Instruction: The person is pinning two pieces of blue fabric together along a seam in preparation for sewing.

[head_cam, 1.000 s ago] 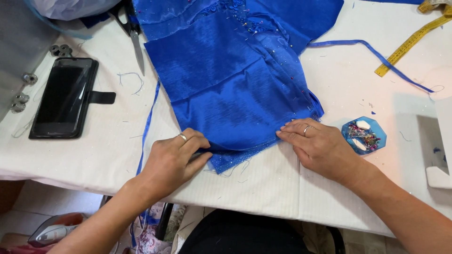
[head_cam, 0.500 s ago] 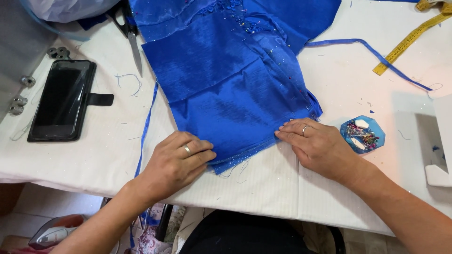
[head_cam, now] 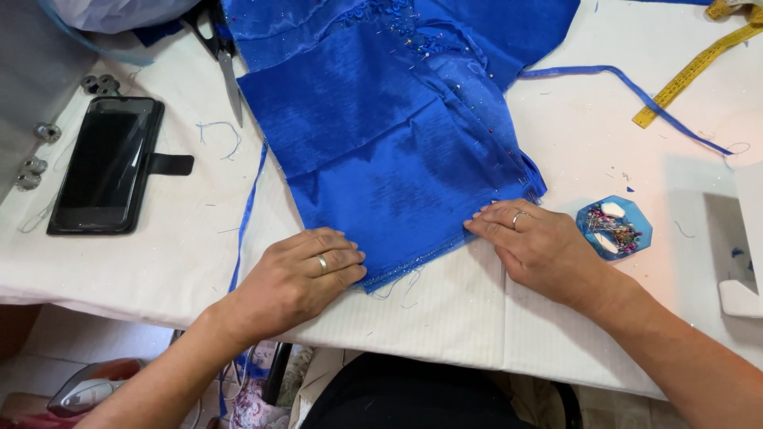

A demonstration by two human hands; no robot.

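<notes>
A shiny blue fabric piece (head_cam: 389, 135) lies spread on the white table (head_cam: 159, 262), pinned along its right seam. My left hand (head_cam: 306, 274) presses flat on the fabric's near left corner, fingers together, a ring on one finger. My right hand (head_cam: 532, 242) rests with its fingertips on the fabric's near right edge, also wearing a ring. Neither hand grips anything; both lie palm down on the cloth's frayed lower hem.
A blue hexagonal pin dish (head_cam: 613, 226) sits right of my right hand. A black phone in a wallet case (head_cam: 107, 163) lies at left, scissors (head_cam: 222, 63) above it, metal bobbins (head_cam: 36, 151) at the far left. A yellow tape measure (head_cam: 691, 67) and blue ribbon (head_cam: 636, 95) lie at top right.
My left hand slid slightly left and down along the hem, flattening out. The right hand stayed at the right edge. The view shifted a little.
</notes>
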